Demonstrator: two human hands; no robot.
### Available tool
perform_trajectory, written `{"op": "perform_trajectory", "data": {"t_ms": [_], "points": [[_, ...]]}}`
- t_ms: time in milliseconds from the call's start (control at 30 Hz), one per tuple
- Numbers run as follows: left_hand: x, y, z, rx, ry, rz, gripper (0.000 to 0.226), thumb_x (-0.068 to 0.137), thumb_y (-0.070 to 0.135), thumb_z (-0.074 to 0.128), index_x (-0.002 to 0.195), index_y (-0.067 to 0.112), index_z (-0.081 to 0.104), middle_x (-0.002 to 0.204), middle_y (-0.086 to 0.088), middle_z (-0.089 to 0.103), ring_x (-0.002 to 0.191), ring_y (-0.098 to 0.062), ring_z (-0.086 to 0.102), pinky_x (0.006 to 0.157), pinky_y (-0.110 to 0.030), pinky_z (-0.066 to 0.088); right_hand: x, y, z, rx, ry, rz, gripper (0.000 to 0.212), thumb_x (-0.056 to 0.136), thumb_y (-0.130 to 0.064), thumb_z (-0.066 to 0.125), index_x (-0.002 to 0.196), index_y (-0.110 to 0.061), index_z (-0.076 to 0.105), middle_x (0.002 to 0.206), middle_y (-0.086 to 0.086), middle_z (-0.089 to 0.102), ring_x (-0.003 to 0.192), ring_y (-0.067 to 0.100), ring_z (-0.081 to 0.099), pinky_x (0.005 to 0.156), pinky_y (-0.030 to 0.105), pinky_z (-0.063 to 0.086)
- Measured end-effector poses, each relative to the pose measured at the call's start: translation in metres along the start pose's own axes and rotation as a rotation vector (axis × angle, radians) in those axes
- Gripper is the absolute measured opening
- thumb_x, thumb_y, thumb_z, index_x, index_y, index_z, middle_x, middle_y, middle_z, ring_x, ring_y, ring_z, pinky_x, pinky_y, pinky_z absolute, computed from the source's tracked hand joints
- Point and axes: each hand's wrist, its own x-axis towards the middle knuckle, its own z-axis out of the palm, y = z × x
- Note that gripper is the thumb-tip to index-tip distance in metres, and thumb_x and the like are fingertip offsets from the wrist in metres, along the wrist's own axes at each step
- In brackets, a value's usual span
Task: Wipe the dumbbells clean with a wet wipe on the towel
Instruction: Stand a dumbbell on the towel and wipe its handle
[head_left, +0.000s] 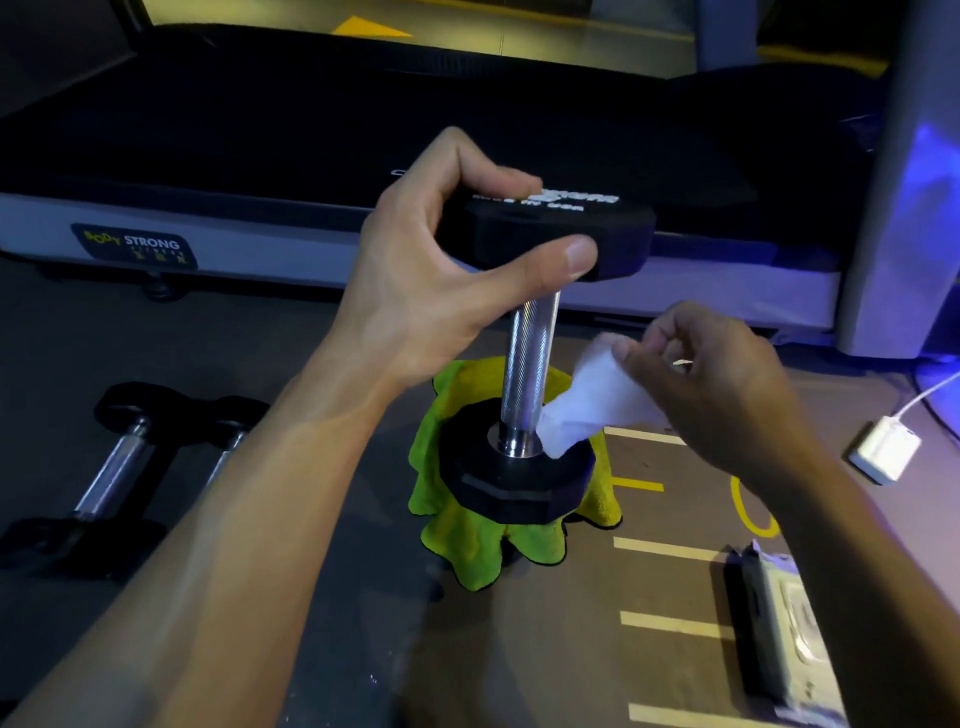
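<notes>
We've got the dumbbell (527, 364) standing upright on the towel (467, 545), left hand (431, 291) gripping its top head. Right hand (711, 384) pinches the wet wipe (587, 410) just right of the handle's base, so we'd wipe up along it.

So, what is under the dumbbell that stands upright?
A green towel lies under the dumbbell; its edges show around the lower head. The part directly beneath is covered, so whether anything else lies there cannot be seen.
</notes>
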Motion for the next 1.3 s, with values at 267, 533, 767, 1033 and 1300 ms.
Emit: {"op": "perform_trajectory", "data": {"t_ms": [267,533,767,1033,1300], "points": [[0.0,0.0,0.0,-0.015,0.004,-0.002,0.044,0.076,0.043,0.088,0.103,0.022,0.059,0.12,-0.001,0.074,0.112,-0.014,0.071,0.099,-0.045,0.057,-0.012,-0.007,0.022,0.093,0.148,0.007,0.028,0.1,-0.042,0.059,0.086,-0.019,0.054,0.077,-0.003,0.06,0.077,0.017,0.056,0.064,0.034,0.044],[-0.001,0.001,0.001,-0.014,0.016,-0.002,0.043,0.076,0.042,0.089,0.1,0.022,0.059,0.118,-0.003,0.075,0.111,-0.019,0.072,0.099,-0.05,0.055,-0.023,-0.021,0.048,1.077,-0.201,0.437,0.047,0.097,-0.057,0.055,0.084,-0.011,0.06,0.087,0.024,0.059,0.083,0.034,0.056,0.074,0.045,0.045],[-0.003,0.001,0.0,-0.035,0.002,-0.014,0.048,0.076,0.039,0.09,0.105,0.014,0.061,0.119,-0.002,0.074,0.114,-0.015,0.07,0.1,-0.047,0.056,0.016,-0.048,0.071,1.303,-0.582,0.623,0.098,0.096,-0.081,0.026,0.083,0.002,0.077,0.084,0.022,0.07,0.078,0.035,0.069,0.086,0.046,0.053],[-0.005,-0.002,0.001,-0.032,0.013,0.014,0.045,0.075,0.038,0.092,0.101,0.021,0.06,0.117,-0.001,0.075,0.116,-0.014,0.069,0.102,-0.047,0.055,-0.017,-0.06,0.089,1.164,-0.127,0.594,0.05,0.091,-0.061,0.048,0.077,-0.017,0.067,0.077,0.009,0.067,0.075,0.03,0.065,0.075,0.044,0.053],[-0.001,-0.003,0.001,-0.029,0.048,-0.007,0.044,0.076,0.042,0.09,0.101,0.022,0.06,0.116,0.001,0.075,0.107,-0.015,0.072,0.095,-0.045,0.057,-0.057,-0.044,0.071,0.505,-0.152,-0.006,0.044,0.092,0.007,0.047,0.122,-0.02,0.065,0.095,0.007,0.074,0.087,0.022,0.069,0.078,0.033,0.055]]}}
